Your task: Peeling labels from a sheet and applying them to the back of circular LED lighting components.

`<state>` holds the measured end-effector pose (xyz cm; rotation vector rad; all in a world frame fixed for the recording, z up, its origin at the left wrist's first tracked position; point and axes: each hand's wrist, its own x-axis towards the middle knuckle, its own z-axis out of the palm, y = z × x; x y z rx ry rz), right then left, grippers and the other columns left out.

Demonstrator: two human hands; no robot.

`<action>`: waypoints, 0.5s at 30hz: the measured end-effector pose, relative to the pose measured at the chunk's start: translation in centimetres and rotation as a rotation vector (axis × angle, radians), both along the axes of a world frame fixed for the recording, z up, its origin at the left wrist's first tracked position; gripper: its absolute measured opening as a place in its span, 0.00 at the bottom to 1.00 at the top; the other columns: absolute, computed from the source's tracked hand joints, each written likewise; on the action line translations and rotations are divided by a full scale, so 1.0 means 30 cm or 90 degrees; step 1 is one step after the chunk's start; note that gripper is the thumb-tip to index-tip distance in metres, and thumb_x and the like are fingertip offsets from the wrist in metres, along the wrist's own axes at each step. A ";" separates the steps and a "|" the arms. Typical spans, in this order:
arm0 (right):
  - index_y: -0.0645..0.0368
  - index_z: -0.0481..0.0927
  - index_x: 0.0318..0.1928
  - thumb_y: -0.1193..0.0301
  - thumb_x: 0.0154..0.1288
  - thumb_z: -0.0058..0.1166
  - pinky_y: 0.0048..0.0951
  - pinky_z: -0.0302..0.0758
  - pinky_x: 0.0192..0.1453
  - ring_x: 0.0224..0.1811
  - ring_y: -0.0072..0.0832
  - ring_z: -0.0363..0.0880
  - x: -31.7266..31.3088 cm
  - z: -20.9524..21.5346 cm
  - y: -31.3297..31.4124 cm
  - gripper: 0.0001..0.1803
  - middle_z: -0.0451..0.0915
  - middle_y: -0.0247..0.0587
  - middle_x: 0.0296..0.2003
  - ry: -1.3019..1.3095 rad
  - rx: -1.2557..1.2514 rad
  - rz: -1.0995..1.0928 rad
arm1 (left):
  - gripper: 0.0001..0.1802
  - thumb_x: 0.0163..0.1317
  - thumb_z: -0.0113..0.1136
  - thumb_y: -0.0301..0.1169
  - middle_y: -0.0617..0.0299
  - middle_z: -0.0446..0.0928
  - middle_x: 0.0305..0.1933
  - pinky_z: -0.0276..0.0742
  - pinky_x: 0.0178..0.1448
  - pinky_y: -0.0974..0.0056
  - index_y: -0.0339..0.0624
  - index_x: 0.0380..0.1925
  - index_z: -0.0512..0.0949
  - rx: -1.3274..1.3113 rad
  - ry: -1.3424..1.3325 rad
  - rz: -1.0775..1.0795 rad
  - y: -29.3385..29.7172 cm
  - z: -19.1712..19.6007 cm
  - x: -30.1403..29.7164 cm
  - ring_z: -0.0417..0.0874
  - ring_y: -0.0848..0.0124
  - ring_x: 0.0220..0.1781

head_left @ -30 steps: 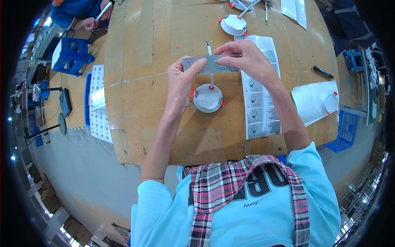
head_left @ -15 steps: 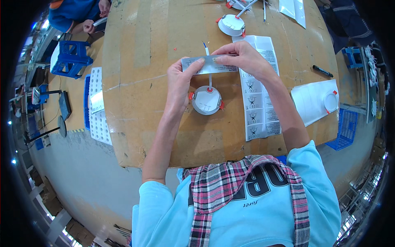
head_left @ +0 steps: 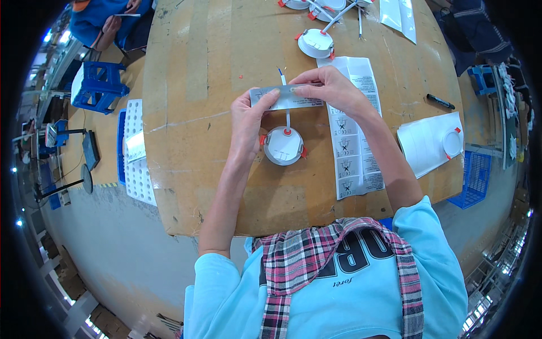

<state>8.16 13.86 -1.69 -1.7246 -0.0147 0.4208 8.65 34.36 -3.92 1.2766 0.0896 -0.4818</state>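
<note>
A printed silvery label (head_left: 289, 102) is stretched sideways between my two hands, crossing over the white cable (head_left: 288, 119) of a round white downlight (head_left: 282, 148). My left hand (head_left: 247, 117) pinches the label's left part, thumb on top. My right hand (head_left: 334, 92) grips the right part between thumb and fingers. The cable's far end, with a blue wire tip, sticks out beyond the label. Just nearer to me, the downlight lies on the table with its orange-red clips at the sides. Whether the label touches the cable is hidden.
A sheet of printed labels (head_left: 345, 152) lies beside my right forearm. Farther right are a black marker (head_left: 440, 101) and white sheets (head_left: 418, 142) bearing a round white part (head_left: 451, 144). More downlights (head_left: 315, 43) sit at the back. A co-worker's hand (head_left: 111, 25) shows far left.
The whole view has shifted slightly, so the table things sit lower. My hands keep the same hold on the label. The co-worker's hands and the thin white thing there have moved.
</note>
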 end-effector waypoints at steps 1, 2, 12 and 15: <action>0.64 0.84 0.47 0.69 0.62 0.60 0.18 0.72 0.40 0.35 0.15 0.76 0.000 -0.001 0.000 0.15 0.82 0.32 0.33 -0.001 0.004 -0.004 | 0.07 0.60 0.65 0.31 0.64 0.82 0.33 0.74 0.42 0.72 0.39 0.34 0.80 -0.008 -0.007 0.013 -0.003 -0.001 -0.001 0.79 0.80 0.33; 0.64 0.84 0.47 0.69 0.62 0.60 0.18 0.72 0.40 0.35 0.15 0.76 0.000 -0.001 -0.001 0.15 0.82 0.32 0.33 -0.001 0.008 0.000 | 0.08 0.59 0.66 0.32 0.65 0.81 0.30 0.71 0.39 0.72 0.39 0.32 0.80 -0.023 -0.024 0.026 -0.007 -0.001 -0.002 0.76 0.81 0.30; 0.65 0.83 0.48 0.70 0.63 0.60 0.17 0.72 0.38 0.35 0.14 0.76 -0.004 0.001 -0.014 0.16 0.82 0.32 0.34 0.010 0.048 0.008 | 0.06 0.62 0.64 0.29 0.63 0.82 0.35 0.78 0.44 0.71 0.38 0.35 0.79 -0.018 -0.007 0.001 -0.003 -0.007 0.001 0.81 0.79 0.36; 0.65 0.83 0.48 0.71 0.62 0.60 0.17 0.72 0.38 0.35 0.14 0.76 -0.009 -0.001 -0.015 0.15 0.82 0.32 0.35 0.012 0.045 0.002 | 0.06 0.62 0.64 0.29 0.63 0.82 0.35 0.78 0.44 0.71 0.38 0.34 0.79 -0.040 -0.013 0.004 -0.011 -0.009 -0.003 0.81 0.79 0.36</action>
